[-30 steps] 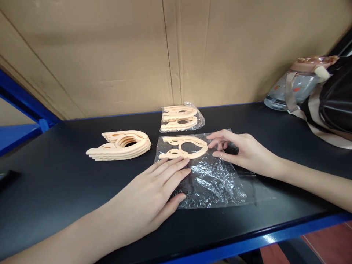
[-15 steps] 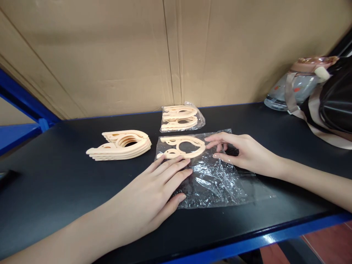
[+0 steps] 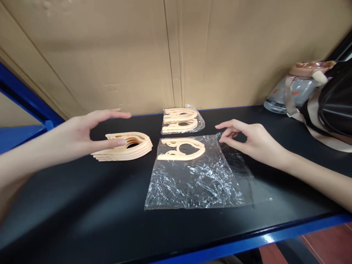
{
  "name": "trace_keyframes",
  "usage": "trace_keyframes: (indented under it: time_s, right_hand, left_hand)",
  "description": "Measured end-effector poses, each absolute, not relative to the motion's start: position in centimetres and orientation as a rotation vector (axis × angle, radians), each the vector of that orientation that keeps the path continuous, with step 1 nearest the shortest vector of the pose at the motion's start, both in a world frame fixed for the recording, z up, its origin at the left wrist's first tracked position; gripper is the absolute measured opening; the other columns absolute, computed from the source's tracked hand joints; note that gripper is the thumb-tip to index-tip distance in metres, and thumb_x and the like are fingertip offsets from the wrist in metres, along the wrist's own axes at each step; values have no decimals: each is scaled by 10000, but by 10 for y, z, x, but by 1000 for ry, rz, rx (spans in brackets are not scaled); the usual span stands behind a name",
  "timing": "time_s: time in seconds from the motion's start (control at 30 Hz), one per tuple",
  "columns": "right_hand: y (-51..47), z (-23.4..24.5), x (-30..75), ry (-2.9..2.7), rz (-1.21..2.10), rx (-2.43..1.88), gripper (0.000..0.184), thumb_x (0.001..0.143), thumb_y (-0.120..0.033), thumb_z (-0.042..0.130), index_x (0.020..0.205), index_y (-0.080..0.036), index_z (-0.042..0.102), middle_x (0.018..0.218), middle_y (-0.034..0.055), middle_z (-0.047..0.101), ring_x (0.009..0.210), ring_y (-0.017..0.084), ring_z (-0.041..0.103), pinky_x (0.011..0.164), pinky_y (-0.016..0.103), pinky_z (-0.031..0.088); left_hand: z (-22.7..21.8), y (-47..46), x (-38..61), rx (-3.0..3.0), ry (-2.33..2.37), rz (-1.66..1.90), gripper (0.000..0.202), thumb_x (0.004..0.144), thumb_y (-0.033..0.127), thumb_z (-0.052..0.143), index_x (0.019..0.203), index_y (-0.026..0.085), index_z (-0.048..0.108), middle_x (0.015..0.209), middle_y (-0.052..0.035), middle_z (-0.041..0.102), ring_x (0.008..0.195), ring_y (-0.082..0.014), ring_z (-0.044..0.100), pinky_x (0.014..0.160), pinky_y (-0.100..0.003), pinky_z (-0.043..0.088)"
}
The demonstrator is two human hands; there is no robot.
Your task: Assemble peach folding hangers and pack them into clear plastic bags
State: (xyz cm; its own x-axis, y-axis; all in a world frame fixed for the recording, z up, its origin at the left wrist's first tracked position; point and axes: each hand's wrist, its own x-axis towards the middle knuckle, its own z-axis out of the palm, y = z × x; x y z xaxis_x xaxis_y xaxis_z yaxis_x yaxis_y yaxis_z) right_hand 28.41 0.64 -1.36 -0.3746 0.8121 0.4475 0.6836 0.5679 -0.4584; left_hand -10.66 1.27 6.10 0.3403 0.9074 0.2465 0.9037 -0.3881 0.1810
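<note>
My left hand (image 3: 90, 130) hovers over a stack of beige folding clothes hangers (image 3: 137, 154), its thumb and fingers apart around the pile and nothing in its grasp. One more folded hanger (image 3: 198, 154) lies by itself at the top of a clear plastic bag (image 3: 189, 187) spread flat on the black table; whether it is inside or on top I cannot tell. At the bag's upper right edge, my right hand (image 3: 251, 141) has its thumb and curled fingers pinched together on the film, with the index finger stretched out.
Behind the bag is a clear packet of folded beige hangers (image 3: 180, 126). A transparent water bottle (image 3: 291, 90) with a strap (image 3: 327, 141) stands at the back right beside a black bag (image 3: 338, 99). Cardboard (image 3: 110, 62) backs the black tabletop (image 3: 115, 223), which has a blue front edge.
My left hand has lifted off the hanger and plastic bag and moved left to the stack. My right hand has shifted slightly right along the bag's edge, its fingers closing.
</note>
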Motion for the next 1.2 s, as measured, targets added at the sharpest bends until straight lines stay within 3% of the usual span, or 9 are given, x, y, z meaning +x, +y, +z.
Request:
trace_keyframes:
  time_s: [0.1, 0.17, 0.37, 0.5, 0.6, 0.73, 0.93, 1.1, 1.2]
  right_hand:
    - [7, -11, 287, -2135, 229, -1199, 273, 875, -305, 603, 1138, -239, 633, 834, -4, 726, 765, 160, 688, 715, 306, 538]
    - [6, -10, 288, -2138, 216, -1198, 265, 878, -312, 605, 1133, -247, 637, 818, -11, 722, 752, 156, 684, 689, 297, 530]
    - [7, -9, 289, -2174, 206, -1199, 255, 890, -349, 600, 1125, -258, 644, 790, -14, 715, 686, 152, 660, 551, 262, 468]
    - [7, -9, 288, -2188, 214, -1208, 255, 893, -366, 598, 1116, -257, 650, 779, -15, 719, 649, 144, 640, 529, 256, 447]
    - [6, -8, 287, -2191, 223, -1216, 250, 893, -370, 598, 1106, -253, 656, 764, -19, 718, 650, 144, 639, 557, 265, 461]
    - [6, -7, 286, -2194, 243, -1217, 254, 895, -375, 595, 1106, -248, 659, 773, -17, 721, 727, 161, 671, 636, 286, 492]
    - [5, -7, 287, -2183, 241, -1207, 259, 895, -376, 595, 1106, -242, 661, 810, -6, 721, 738, 163, 672, 630, 292, 505]
    - [-2, -5, 280, -2183, 179, -1076, 251, 914, -355, 574, 1104, -210, 654, 946, 44, 705, 831, 185, 659, 756, 348, 540]
    - [-12, -1, 269, -2238, 141, -916, 300, 907, -375, 606, 1155, -207, 622, 1081, 73, 677, 987, 212, 636, 848, 382, 535]
  left_hand:
    - [60, 21, -134, 2483, 1837, 275, 911, 660, 876, 528, 1344, 274, 545, 1380, -29, 584, 1201, -357, 581, 999, -604, 423]
    - [53, 24, -146, 2533, 1802, 248, 884, 712, 864, 480, 1346, 251, 546, 1391, -45, 574, 1214, -345, 578, 1003, -607, 420]
    - [43, 28, -153, 2451, 1783, 196, 825, 740, 808, 522, 1337, 240, 547, 1385, -19, 579, 1241, -303, 561, 1056, -553, 409]
    - [43, 31, -153, 2416, 1767, 230, 798, 720, 782, 592, 1316, 252, 565, 1373, 2, 592, 1210, -313, 578, 1045, -569, 419]
    - [42, 29, -150, 2426, 1788, 305, 759, 750, 788, 549, 1261, 230, 603, 1300, 17, 638, 1148, -306, 613, 1017, -577, 439]
    - [48, 21, -139, 2446, 1761, 238, 721, 822, 742, 515, 1309, 212, 554, 1353, 9, 591, 1191, -283, 582, 1046, -528, 425]
    - [62, 19, -126, 2402, 1816, 263, 768, 764, 775, 555, 1308, 233, 548, 1398, -2, 554, 1166, -310, 594, 1017, -559, 436]
    - [48, 14, -101, 2587, 1542, 564, 651, 815, 648, 623, 1264, 186, 526, 1444, -44, 503, 1306, -301, 476, 1088, -553, 366]
    - [29, 2, -72, 2706, 1337, 858, 653, 738, 661, 688, 1161, 182, 552, 1455, -100, 484, 1389, -335, 380, 1138, -565, 310]
